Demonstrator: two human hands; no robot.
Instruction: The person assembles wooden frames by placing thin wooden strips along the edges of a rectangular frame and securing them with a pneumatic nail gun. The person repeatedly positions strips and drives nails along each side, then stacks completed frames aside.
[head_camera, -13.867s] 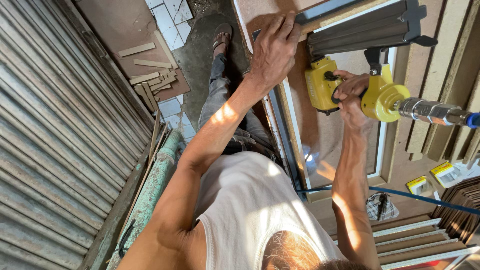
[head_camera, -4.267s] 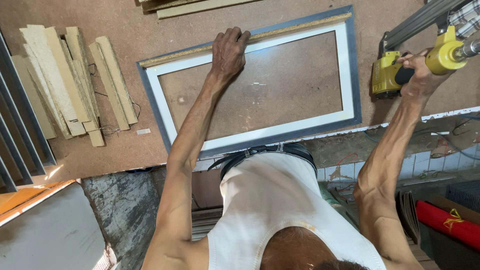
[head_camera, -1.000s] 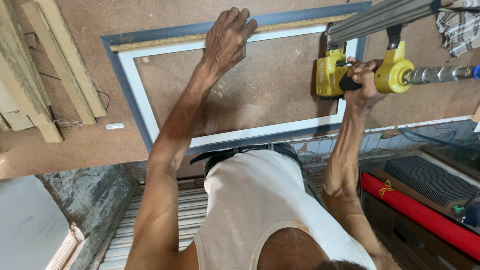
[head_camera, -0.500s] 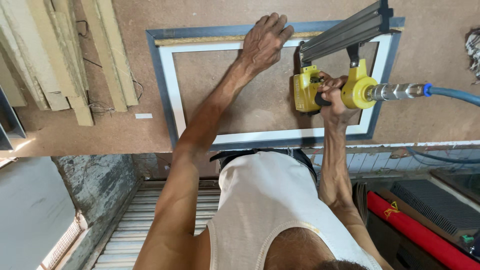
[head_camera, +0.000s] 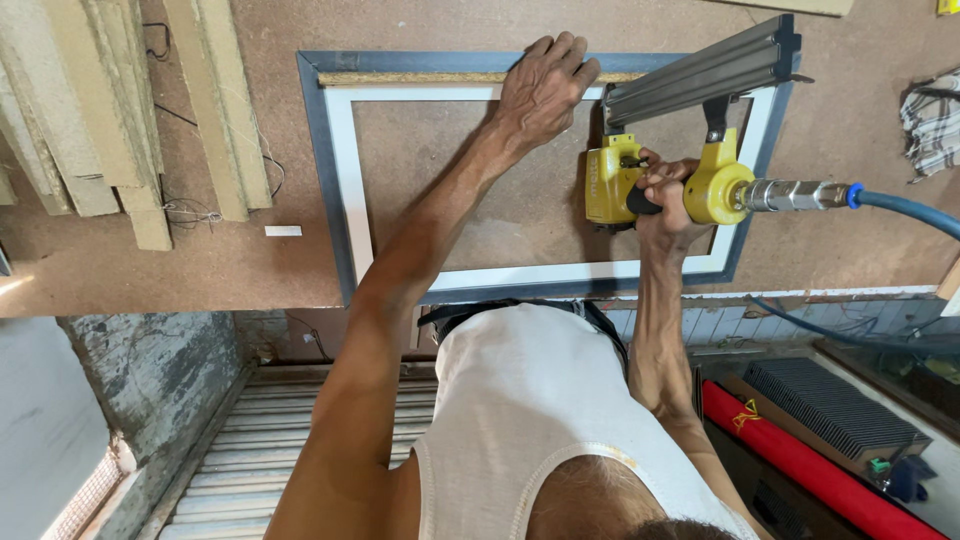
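While our left hand (head_camera: 540, 95) presses flat, fingers spread, steadying the frame (head_camera: 335, 180), our right hand (head_camera: 665, 195) clamps the yellow nail gun (head_camera: 625, 180) against it.

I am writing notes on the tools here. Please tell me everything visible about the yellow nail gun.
The yellow pneumatic nail gun has a yellow body, a black grip and a long dark grey magazine slanting up to the right. A metal coupling joins its rear to a blue air hose. The right hand grips its handle. Its nose points down near the far rail of the blue-and-white rectangular picture frame, beside the left hand.
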